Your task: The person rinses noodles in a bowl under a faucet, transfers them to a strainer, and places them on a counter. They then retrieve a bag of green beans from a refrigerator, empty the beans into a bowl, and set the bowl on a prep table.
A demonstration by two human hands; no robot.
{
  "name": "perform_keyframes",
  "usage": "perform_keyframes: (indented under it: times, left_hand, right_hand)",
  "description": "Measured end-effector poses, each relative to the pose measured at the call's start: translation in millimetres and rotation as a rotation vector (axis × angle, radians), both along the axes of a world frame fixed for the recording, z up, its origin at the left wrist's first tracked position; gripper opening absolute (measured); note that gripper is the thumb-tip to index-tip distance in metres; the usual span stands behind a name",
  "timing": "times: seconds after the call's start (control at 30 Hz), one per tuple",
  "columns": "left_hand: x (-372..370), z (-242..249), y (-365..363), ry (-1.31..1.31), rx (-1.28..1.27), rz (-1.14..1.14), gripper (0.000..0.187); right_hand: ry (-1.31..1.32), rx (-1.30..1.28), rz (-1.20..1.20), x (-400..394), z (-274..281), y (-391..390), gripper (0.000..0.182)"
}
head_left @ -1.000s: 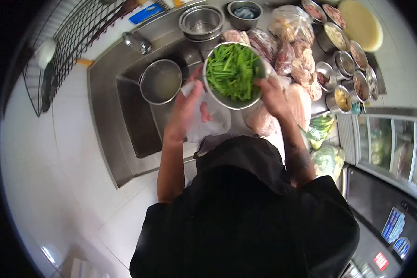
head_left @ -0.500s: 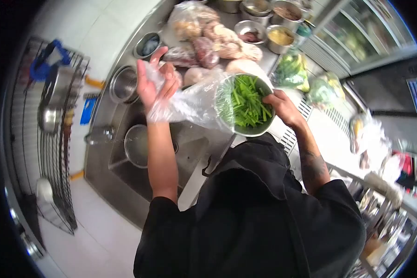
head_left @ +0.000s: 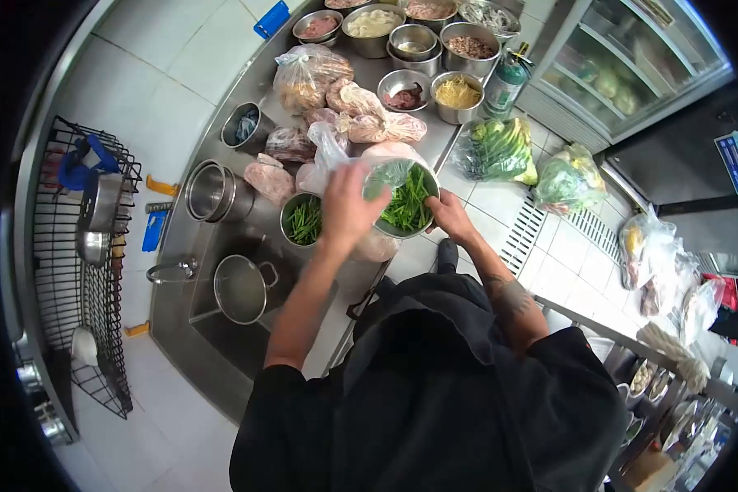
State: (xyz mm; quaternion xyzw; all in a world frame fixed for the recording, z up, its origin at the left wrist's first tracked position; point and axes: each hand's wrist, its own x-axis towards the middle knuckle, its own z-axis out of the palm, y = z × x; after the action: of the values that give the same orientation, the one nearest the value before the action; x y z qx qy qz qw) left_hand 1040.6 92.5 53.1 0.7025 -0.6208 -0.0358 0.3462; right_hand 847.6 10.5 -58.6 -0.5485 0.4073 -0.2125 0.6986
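My right hand (head_left: pixel 449 216) grips the rim of a metal bowl of cut green vegetables (head_left: pixel 407 202), with the thumb at its right edge. Over the left part of this bowl lies clear plastic film (head_left: pixel 388 175). My left hand (head_left: pixel 354 207) is beside the bowl's left edge, blurred, with its fingers curled at a clear plastic bag (head_left: pixel 328 148). Just left of that hand stands a second metal bowl of cut greens (head_left: pixel 304 221).
Bagged meat (head_left: pixel 357 100) lies behind the bowls. Metal bowls of food (head_left: pixel 459 92) stand farther back. On the left are stacked pots (head_left: pixel 211 190), a faucet (head_left: pixel 172 271) and a strainer (head_left: pixel 240 289) in the sink. Bagged vegetables (head_left: pixel 500 152) sit at the right.
The held bowl has moved slightly left. My left hand has come from the far left to the bowl's edge, and the stretched plastic is now bunched. The second bowl of greens has come into view.
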Motion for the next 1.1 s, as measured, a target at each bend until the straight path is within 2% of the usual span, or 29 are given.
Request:
perform_keyframes:
  times: [0.07,0.1,0.2,0.27,0.3,0.33,0.4,0.47,0.53,0.67,0.73,0.8,0.93,1.0,1.03,1.07,1.1]
  left_hand:
    - [-18.4,-29.4,1.9,-0.137,0.168,0.083,0.030]
    - [-17.3,-41.9,2.8,-0.147,0.172,0.100,0.030]
    - [-20.2,-44.4,3.7,-0.225,0.200,0.135,0.020]
    - [-32.9,-22.8,4.9,-0.162,0.077,0.087,0.019]
    - [-35.2,-26.8,6.6,-0.170,0.057,0.024,0.021]
    - [-39.7,-27.2,8.5,-0.182,0.048,0.010,0.022]
    - [-36.2,-30.1,11.6,-0.202,0.004,0.061,0.024]
    - [-29.1,-15.0,17.7,-0.203,0.023,0.148,0.024]
    - [-20.9,-8.9,27.3,-0.198,0.035,0.224,0.024]
    - [-5.2,-6.6,32.6,-0.216,0.006,0.245,0.024]
    - [-0.5,-3.4,34.4,-0.206,-0.021,0.256,0.025]
    - [-1.1,-4.2,33.0,-0.145,-0.050,0.165,0.025]
    - [-4.4,17.6,3.8,-0.173,-0.135,0.064,0.021]
    - [-10.2,23.5,-19.5,-0.152,-0.163,0.001,0.011]
    - [-17.8,19.4,-28.8,-0.159,-0.146,-0.078,0.009]
    - [-28.0,13.0,-34.8,-0.155,-0.163,-0.130,0.009]
    - [-42.7,4.8,-37.2,-0.160,-0.110,-0.243,0.008]
  right_hand:
    - [-0.034,0.018,0.033,3.3,0.1,-0.9,0.028]
    - [-0.034,0.017,0.050,6.7,1.5,-2.5,0.028]
    - [-0.011,0.027,0.115,19.6,14.9,-5.5,0.030]
    - [-0.006,-0.022,0.124,34.4,15.4,-5.5,0.028]
    - [0.095,-0.094,0.191,45.6,-9.4,-9.5,0.025]
    - [0.087,-0.092,0.217,54.0,-7.8,-9.6,0.025]
    - [0.054,-0.284,0.188,69.1,-2.1,-11.6,0.033]
    - [0.033,-0.219,0.171,79.5,11.2,-11.0,0.029]
    - [-0.133,0.070,-0.043,89.1,21.9,-5.0,0.019]
    - [-0.354,0.198,-0.203,105.5,42.3,0.8,0.019]
    - [-0.338,0.239,-0.235,111.2,36.4,-2.1,0.021]
    - [-0.331,0.276,-0.261,115.8,30.1,-6.4,0.024]
    - [-0.043,-0.309,-0.232,106.8,29.8,2.2,0.029]
    - [0.068,-0.682,-0.221,99.4,27.8,6.1,0.028]
    - [0.030,-0.798,-0.023,89.7,22.2,4.2,0.022]
    - [-0.043,-0.796,0.023,85.8,2.8,1.6,0.022]
    - [-0.430,-0.518,-0.224,82.9,-5.6,12.8,0.026]
